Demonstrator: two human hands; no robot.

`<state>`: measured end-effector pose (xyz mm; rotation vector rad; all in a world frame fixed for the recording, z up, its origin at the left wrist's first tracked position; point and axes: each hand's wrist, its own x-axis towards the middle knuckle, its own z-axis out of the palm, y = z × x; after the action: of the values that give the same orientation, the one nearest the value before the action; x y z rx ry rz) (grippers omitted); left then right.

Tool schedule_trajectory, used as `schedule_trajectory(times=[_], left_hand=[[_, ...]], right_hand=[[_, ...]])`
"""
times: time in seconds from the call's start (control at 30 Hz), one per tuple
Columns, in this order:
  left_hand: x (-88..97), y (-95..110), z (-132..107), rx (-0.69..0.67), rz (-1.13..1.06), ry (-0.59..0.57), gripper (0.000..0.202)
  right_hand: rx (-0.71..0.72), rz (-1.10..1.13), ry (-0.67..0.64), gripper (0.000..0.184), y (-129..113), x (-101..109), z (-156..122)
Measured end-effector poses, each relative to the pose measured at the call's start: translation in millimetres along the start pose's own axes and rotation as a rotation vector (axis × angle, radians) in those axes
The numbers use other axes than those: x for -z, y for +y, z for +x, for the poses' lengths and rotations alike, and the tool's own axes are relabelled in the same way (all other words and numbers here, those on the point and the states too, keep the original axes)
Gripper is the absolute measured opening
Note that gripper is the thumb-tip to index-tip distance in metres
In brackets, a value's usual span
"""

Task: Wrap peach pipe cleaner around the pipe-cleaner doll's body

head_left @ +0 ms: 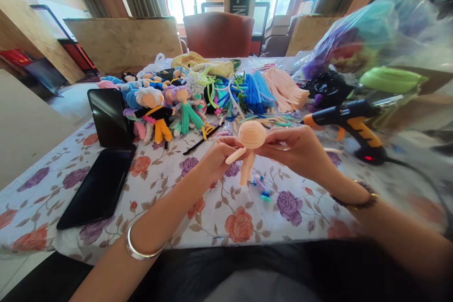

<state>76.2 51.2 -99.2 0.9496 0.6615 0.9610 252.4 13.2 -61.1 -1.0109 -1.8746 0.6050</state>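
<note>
Pale peach, fuzzy material forms the small doll (pixel 252 134), which sits just right of the centre of the frame, held above the table (pixel 155 217). It has a round, ridged head, one arm slanting down to the left and two legs hanging below.

The left hand (pixel 221 155) comes in from the lower left, its fingers closed on the doll's left side in the picture, just beside the slanting arm. The right hand (pixel 297 151) reaches in from the lower right, its fingers pinched together at the other side, close under the head. The head covers some of the fingertips, so exactly which part each hand grips is hard to tell. A silver bangle (pixel 141 247) circles the left wrist, and a dark bracelet (pixel 364 196) the right.

Small blue scraps (pixel 262 188) lie on the flowered cloth below the doll. Left of centre, many coloured dolls (pixel 166 108) are crowded together; near them, one black device (pixel 108 118) stands upright and a black tablet (pixel 97 191) lies flat. Behind the hands, blue stems (pixel 260 90) and a peach bundle (pixel 285 89) spread across the middle of the frame. At the right, a black and orange glue gun (pixel 350 118) shows a red light at its base, with a filled clear plastic bag (pixel 382 33) in the upper right.
</note>
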Motion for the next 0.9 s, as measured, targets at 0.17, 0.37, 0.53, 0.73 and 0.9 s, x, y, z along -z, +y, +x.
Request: schedule_trajectory(times=[0.17,0.37,0.53,0.73,0.9], left_hand=[[-3.2,-0.9,-2.1,-0.006,-0.086,0.014,0.015],[-9.1,1.0,-6.5,-0.007,-0.145,0.018,0.022],[-9.3,1.7,-5.4,-0.003,-0.140,-0.059,0.022],[-9.7,0.4,-4.5,-0.016,-0.200,-0.090,0.023],[-13.9,-2.1,-5.2,-0.029,-0.182,-0.103,0.017]], right_hand=[[-0.017,0.025,0.009,0.023,1.0,0.1,0.3],[-0.068,0.050,0.079,0.021,1.9,-1.5,3.0],[-0.065,0.015,0.142,0.015,2.4,-4.7,1.2],[-0.011,-0.071,0.201,0.013,1.7,-8.5,-2.0],[0.024,-0.119,0.225,0.015,2.9,-9.2,-2.5]])
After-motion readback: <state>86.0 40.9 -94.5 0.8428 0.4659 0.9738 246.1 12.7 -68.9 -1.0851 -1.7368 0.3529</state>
